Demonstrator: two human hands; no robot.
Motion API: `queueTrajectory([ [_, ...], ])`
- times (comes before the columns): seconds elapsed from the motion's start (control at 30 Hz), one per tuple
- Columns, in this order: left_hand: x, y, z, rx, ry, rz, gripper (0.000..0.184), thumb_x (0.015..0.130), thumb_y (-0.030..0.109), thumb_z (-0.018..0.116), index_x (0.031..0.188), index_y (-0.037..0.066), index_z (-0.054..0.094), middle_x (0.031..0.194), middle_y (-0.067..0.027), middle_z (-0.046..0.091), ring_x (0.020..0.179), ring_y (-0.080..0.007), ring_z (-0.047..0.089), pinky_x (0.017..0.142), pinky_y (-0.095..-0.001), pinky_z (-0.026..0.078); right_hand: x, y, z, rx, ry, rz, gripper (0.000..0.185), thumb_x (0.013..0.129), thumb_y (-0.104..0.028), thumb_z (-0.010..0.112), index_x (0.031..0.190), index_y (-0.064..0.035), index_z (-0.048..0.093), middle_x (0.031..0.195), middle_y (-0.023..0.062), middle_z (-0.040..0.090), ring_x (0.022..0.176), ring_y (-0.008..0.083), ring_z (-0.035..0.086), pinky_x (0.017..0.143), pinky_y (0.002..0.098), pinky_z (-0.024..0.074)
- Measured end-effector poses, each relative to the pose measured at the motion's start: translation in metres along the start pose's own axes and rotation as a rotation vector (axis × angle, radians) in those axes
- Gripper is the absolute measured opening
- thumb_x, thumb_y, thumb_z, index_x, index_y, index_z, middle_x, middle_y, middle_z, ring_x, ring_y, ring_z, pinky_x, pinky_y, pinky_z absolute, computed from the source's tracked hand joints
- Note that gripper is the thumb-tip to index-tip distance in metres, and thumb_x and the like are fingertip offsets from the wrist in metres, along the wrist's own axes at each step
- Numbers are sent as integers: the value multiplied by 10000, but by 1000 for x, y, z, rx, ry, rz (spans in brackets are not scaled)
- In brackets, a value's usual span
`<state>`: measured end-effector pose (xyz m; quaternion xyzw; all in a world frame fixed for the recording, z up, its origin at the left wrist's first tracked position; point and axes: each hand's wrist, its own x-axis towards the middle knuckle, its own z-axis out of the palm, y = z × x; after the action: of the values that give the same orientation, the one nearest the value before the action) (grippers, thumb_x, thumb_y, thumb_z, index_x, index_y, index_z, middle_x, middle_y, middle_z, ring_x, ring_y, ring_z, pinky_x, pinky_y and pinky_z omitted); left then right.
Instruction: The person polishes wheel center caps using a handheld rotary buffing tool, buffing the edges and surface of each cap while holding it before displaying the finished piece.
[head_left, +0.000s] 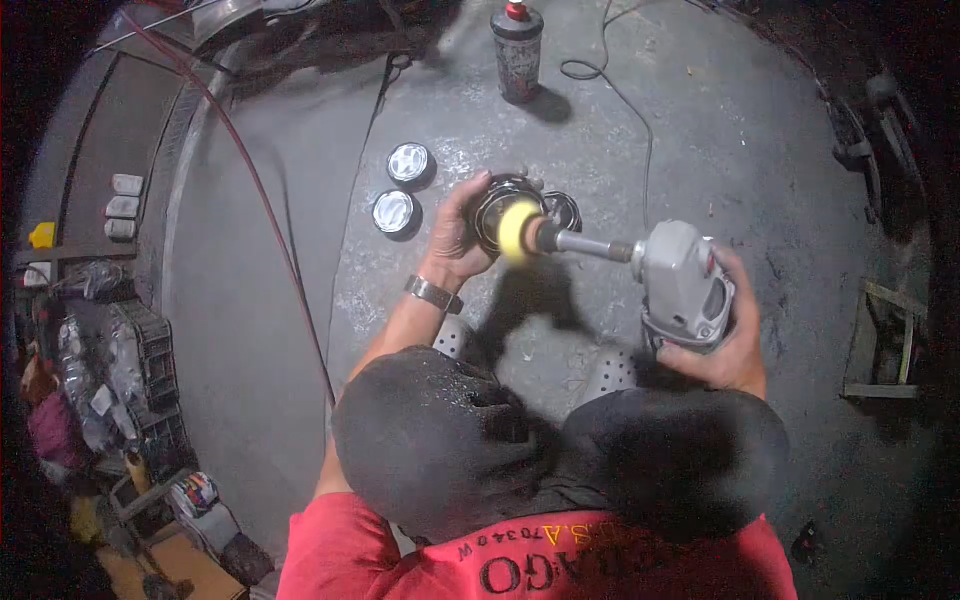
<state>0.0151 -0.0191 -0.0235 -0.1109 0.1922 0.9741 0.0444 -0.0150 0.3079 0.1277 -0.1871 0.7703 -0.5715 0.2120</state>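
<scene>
My left hand [458,232] is closed around the edge of a dark, glossy round cap [508,187], held up above the floor. Wrapped round the grip of a grey power polisher [682,275] is my right hand [735,345]. The polisher's long shaft points left and ends in a yellow foam pad [518,230]. This pad looks blurred and lies over the cap's face; whether it touches cannot be made out. Just beyond it, another dark round piece [565,212] is partly hidden. Left of my left hand, two round caps [397,212] with silvery faces sit on the floor.
A spray bottle [517,55] with a red top stands on the concrete floor ahead. A cable [645,125] curls to its right, and a reddish hose [262,190] crosses on the left. Crates and clutter [140,370] line the left side; a small frame [885,345] stands right.
</scene>
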Motion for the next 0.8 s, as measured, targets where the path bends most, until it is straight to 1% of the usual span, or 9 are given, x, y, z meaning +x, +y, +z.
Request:
queueTrajectory([
  [0.17, 2, 0, -3, -7, -37, -38, 676, 930, 423, 617, 1392, -58, 506, 1430, -280, 536, 1254, -405, 598, 1102, -568, 464, -2, -3, 1, -105, -69, -10, 1096, 525, -197, 974, 1464, -46, 429, 1383, 157, 556, 1308, 269, 534, 1132, 403, 393],
  [0.23, 2, 0, -4, -33, -35, -53, 684, 927, 429, 618, 1387, -65, 506, 1424, -286, 539, 1263, -410, 591, 1106, -569, 460, -3, 0, -1, -159, -75, -39, 1107, 524, -201, 980, 1467, -47, 422, 1391, 158, 552, 1310, 272, 534, 1130, 407, 399],
  [0.27, 1, 1, -4, -46, -33, -59, 688, 926, 432, 618, 1385, -69, 506, 1422, -289, 540, 1268, -413, 588, 1109, -570, 457, -3, 3, -1, -121, -47, -39, 1115, 515, -197, 984, 1467, -52, 424, 1395, 158, 551, 1310, 276, 536, 1127, 410, 402],
  [0.3, -2, 3, 3, -89, -75, -62, 563, 961, 380, 592, 1291, -76, 583, 1315, -270, 625, 1205, -371, 636, 1093, -507, 489, -3, 5, -2, -83, -20, -40, 1123, 507, -193, 988, 1468, -56, 425, 1400, 159, 551, 1310, 279, 539, 1125, 413, 405],
  [0.37, -5, 2, 5, -62, -85, -44, 573, 953, 382, 596, 1295, -76, 579, 1315, -274, 622, 1210, -384, 631, 1092, -518, 487, -3, 5, -2, -24, 12, -27, 1128, 494, -184, 992, 1465, -71, 430, 1406, 166, 550, 1305, 286, 547, 1120, 416, 412],
  [0.47, -3, 2, 5, -65, -88, -52, 580, 928, 368, 607, 1301, -74, 574, 1304, -276, 625, 1222, -393, 621, 1095, -539, 482, -5, -1, 0, -150, -55, 4, 1123, 506, -197, 987, 1466, -61, 421, 1383, 169, 561, 1294, 278, 550, 1119, 408, 412],
  [0.57, -5, 3, 8, -76, -117, -43, 567, 908, 340, 617, 1298, -69, 582, 1310, -273, 626, 1237, -387, 614, 1109, -529, 472, -4, -5, 1, -221, -66, -63, 1112, 508, -188, 984, 1459, -51, 424, 1363, 166, 577, 1289, 276, 556, 1119, 406, 411],
  [0.7, -5, 3, 4, -74, -64, -24, 551, 916, 329, 608, 1301, -65, 588, 1334, -269, 620, 1220, -370, 627, 1102, -498, 481, -4, 1, 3, 0, 20, 8, 1107, 497, -189, 989, 1455, -55, 449, 1368, 159, 586, 1295, 292, 560, 1125, 413, 405],
  [0.8, -3, 4, 6, -70, -92, -60, 536, 922, 318, 604, 1292, -70, 595, 1345, -260, 617, 1208, -364, 636, 1091, -493, 490, -2, -4, -1, -271, -105, -143, 1092, 513, -196, 985, 1456, -53, 453, 1358, 162, 586, 1291, 277, 561, 1125, 407, 405],
])
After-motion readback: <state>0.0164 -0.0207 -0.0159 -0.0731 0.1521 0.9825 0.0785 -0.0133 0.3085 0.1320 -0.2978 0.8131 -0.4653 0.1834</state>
